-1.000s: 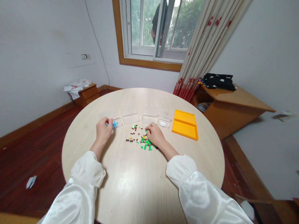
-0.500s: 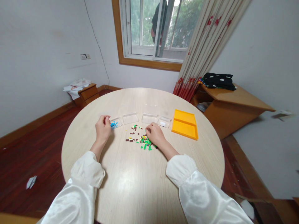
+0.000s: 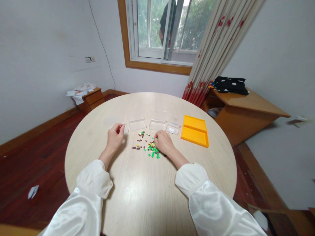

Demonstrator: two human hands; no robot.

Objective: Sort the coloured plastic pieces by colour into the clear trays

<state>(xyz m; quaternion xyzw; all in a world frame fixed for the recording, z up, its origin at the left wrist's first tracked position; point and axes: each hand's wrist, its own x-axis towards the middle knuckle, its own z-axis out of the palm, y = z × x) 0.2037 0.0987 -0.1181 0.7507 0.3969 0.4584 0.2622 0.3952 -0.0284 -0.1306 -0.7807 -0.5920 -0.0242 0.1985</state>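
My left hand (image 3: 115, 137) hovers at the leftmost clear plastic box (image 3: 126, 129), hiding most of it and the blue pieces in it. Its thumb and fingertips are pinched together; whatever lies between them is too small to make out. My right hand (image 3: 164, 142) rests at the far right side of a loose pile of small green building bricks (image 3: 153, 152), its fingers curled down among them. What those fingertips grip is hidden. Brown bricks (image 3: 138, 148) and a few yellow and white bits lie scattered left of the pile.
Behind the pile stand more clear boxes, one in the middle left (image 3: 137, 125), one in the middle (image 3: 157, 125) and a smaller one (image 3: 172, 129). A yellow two-part tray (image 3: 194, 135) lies to the right on the round table (image 3: 137, 196).
My left hand has shifted right and now covers the blue pieces that showed before. My right hand stays at the pile with hardly any movement.
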